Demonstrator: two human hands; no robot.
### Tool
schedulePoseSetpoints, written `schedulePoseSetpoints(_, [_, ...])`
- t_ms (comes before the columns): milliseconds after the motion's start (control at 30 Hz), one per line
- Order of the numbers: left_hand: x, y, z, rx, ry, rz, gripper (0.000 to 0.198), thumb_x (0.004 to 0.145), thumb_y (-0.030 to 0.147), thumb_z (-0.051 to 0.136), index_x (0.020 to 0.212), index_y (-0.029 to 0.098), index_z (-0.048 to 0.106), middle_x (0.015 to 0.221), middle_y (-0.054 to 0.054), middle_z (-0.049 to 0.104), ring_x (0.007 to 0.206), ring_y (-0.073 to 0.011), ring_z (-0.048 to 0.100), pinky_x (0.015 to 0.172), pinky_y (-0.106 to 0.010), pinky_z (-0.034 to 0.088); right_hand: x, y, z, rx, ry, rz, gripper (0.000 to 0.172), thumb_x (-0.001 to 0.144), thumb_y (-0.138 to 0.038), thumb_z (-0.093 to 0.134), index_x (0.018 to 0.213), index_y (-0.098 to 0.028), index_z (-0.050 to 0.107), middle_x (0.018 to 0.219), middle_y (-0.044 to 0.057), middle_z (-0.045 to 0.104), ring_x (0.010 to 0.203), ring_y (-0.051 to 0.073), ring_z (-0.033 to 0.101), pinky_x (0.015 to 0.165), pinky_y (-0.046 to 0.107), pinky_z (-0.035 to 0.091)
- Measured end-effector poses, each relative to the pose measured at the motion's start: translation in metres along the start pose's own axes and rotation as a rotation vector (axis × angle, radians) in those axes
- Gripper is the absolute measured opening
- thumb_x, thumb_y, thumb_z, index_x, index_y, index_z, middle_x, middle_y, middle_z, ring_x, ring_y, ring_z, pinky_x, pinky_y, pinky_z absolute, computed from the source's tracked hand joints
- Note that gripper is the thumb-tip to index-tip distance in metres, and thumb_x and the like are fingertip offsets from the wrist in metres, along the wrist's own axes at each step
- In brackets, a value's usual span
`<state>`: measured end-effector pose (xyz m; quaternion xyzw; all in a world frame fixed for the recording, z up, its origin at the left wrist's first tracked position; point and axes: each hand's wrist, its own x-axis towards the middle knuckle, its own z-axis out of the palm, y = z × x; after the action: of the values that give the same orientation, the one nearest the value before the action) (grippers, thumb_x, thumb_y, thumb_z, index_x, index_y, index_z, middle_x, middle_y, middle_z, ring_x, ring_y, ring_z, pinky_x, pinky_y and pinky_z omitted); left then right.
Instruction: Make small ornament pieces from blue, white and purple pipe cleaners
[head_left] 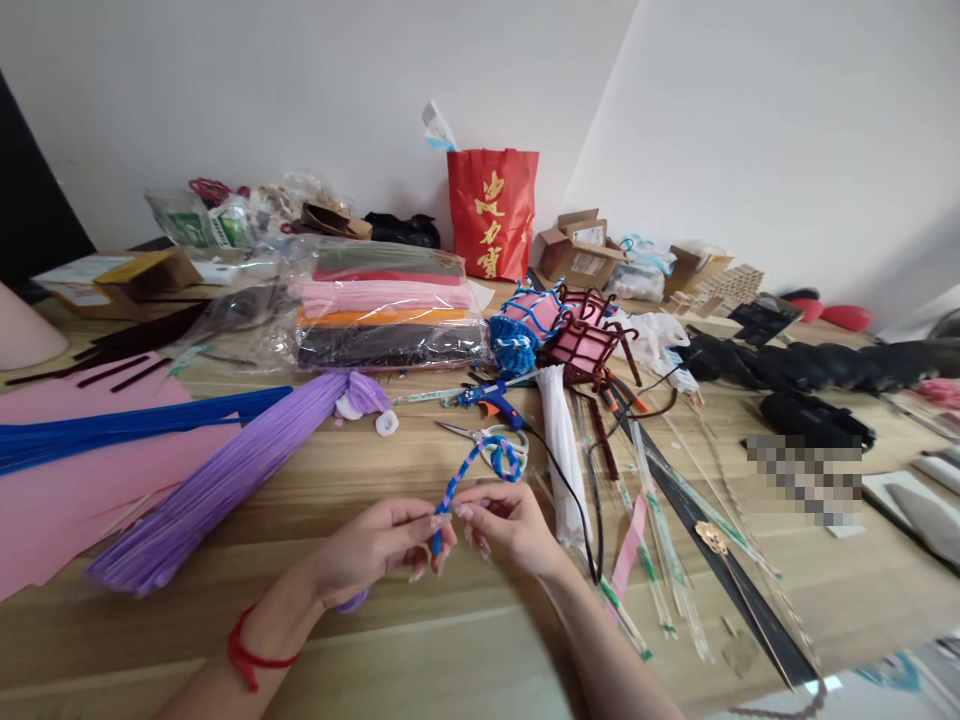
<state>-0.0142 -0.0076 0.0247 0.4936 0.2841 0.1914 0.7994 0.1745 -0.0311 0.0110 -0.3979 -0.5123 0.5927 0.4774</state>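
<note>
My left hand (375,553) and my right hand (506,522) meet low in the middle of the view, both pinching a twisted blue and purple pipe cleaner (469,470). Its free end curls up into a small loop above my right fingers. A red string is tied round my left wrist. A purple end of the stem pokes out under my left hand. A thick bundle of purple pipe cleaners (225,480) lies on the wooden table (420,650) just left of my hands, with a blue bundle (112,425) behind it.
Scissors (480,434) and a blue glue gun (491,397) lie just beyond my hands. Bagged stacks of coloured stems (386,310), blue and dark red wire baskets (570,330), a red gift bag (491,210), cardboard boxes and black twisted pieces fill the back. Pink sheets (52,480) cover the left.
</note>
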Motion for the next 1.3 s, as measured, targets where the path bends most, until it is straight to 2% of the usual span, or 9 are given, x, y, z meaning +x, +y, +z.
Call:
schedulePoseSetpoints(100, [0.004, -0.001, 0.0, 0.327, 0.113, 0.063, 0.029, 0.081, 0.04, 0.056, 0.072, 0.014, 0.065, 0.065, -0.002, 0.059, 0.057, -0.0117, 0.047, 0.056, -0.024, 0.036, 0.0, 0.002, 0.0, -0.019, -0.003, 0.007, 0.023, 0.073, -0.035, 0.069, 0.078, -0.012, 0.069, 0.052, 0.0, 0.058, 0.037, 0.006, 0.044, 0.036, 0.018, 0.035])
schedulePoseSetpoints(233, [0.007, -0.003, 0.003, 0.632, 0.246, 0.204, 0.025, 0.081, 0.035, 0.054, 0.066, 0.019, 0.065, 0.073, -0.002, 0.06, 0.072, -0.0175, 0.052, 0.07, -0.027, 0.039, 0.0, 0.004, 0.0, -0.027, -0.013, 0.041, 0.028, 0.069, -0.039, 0.071, 0.063, -0.013, 0.061, 0.048, -0.003, 0.052, 0.037, 0.005, 0.039, 0.035, 0.018, 0.031])
schedulePoseSetpoints(367, [0.008, -0.008, 0.006, 0.694, 0.321, 0.315, 0.019, 0.082, 0.032, 0.053, 0.072, 0.023, 0.066, 0.078, -0.003, 0.06, 0.076, -0.0198, 0.053, 0.077, -0.028, 0.038, 0.002, 0.004, 0.001, -0.035, 0.006, 0.076, 0.034, 0.065, -0.041, 0.073, 0.056, -0.015, 0.053, 0.044, -0.006, 0.045, 0.037, 0.004, 0.033, 0.036, 0.018, 0.024])
schedulePoseSetpoints(567, [0.009, -0.008, 0.01, 0.768, 0.392, 0.338, 0.027, 0.085, 0.033, 0.049, 0.063, 0.021, 0.057, 0.07, -0.001, 0.053, 0.068, -0.0162, 0.049, 0.065, -0.025, 0.035, 0.005, 0.006, 0.001, -0.004, 0.096, 0.071, 0.031, 0.069, -0.043, 0.069, 0.064, -0.015, 0.056, 0.042, -0.008, 0.042, 0.035, 0.004, 0.03, 0.035, 0.018, 0.02])
schedulePoseSetpoints(667, [0.008, -0.007, 0.01, 0.741, 0.385, 0.305, 0.031, 0.087, 0.035, 0.046, 0.061, 0.02, 0.052, 0.066, 0.001, 0.051, 0.066, -0.0146, 0.048, 0.064, -0.024, 0.036, 0.006, 0.007, 0.001, 0.021, 0.13, 0.06, 0.031, 0.068, -0.043, 0.069, 0.069, -0.013, 0.06, 0.042, -0.008, 0.044, 0.035, 0.004, 0.03, 0.034, 0.018, 0.02])
schedulePoseSetpoints(833, [0.01, -0.005, 0.007, 0.483, 0.279, 0.17, 0.033, 0.088, 0.043, 0.04, 0.068, 0.019, 0.051, 0.061, 0.002, 0.052, 0.055, -0.0123, 0.046, 0.055, -0.024, 0.037, 0.005, 0.003, 0.003, 0.042, 0.158, 0.091, 0.034, 0.07, -0.046, 0.068, 0.074, -0.013, 0.061, 0.038, -0.008, 0.045, 0.028, 0.004, 0.032, 0.029, 0.017, 0.022])
schedulePoseSetpoints(1000, [0.014, -0.006, 0.006, 0.394, 0.338, 0.141, 0.037, 0.081, 0.05, 0.049, 0.063, 0.018, 0.05, 0.056, 0.003, 0.051, 0.05, -0.0105, 0.044, 0.051, -0.024, 0.037, 0.005, 0.006, 0.009, 0.101, 0.159, 0.083, 0.035, 0.069, -0.046, 0.069, 0.074, -0.013, 0.062, 0.037, -0.008, 0.047, 0.028, 0.004, 0.033, 0.029, 0.016, 0.024])
schedulePoseSetpoints(1167, [0.016, -0.012, 0.009, 0.321, 0.327, 0.159, 0.035, 0.079, 0.051, 0.051, 0.074, 0.017, 0.055, 0.059, 0.003, 0.053, 0.051, -0.0109, 0.046, 0.047, -0.023, 0.036, 0.005, 0.011, 0.015, 0.135, 0.164, 0.066, 0.033, 0.068, -0.045, 0.071, 0.071, -0.013, 0.062, 0.039, -0.007, 0.047, 0.03, 0.003, 0.033, 0.031, 0.016, 0.024])
schedulePoseSetpoints(1300, [0.016, -0.012, 0.011, 0.353, 0.378, 0.173, 0.033, 0.079, 0.047, 0.053, 0.065, 0.017, 0.052, 0.055, 0.005, 0.048, 0.049, -0.0093, 0.042, 0.046, -0.022, 0.032, 0.004, 0.012, 0.013, 0.094, 0.142, 0.059, 0.033, 0.069, -0.045, 0.069, 0.071, -0.013, 0.064, 0.04, -0.006, 0.048, 0.031, 0.005, 0.036, 0.031, 0.018, 0.026])
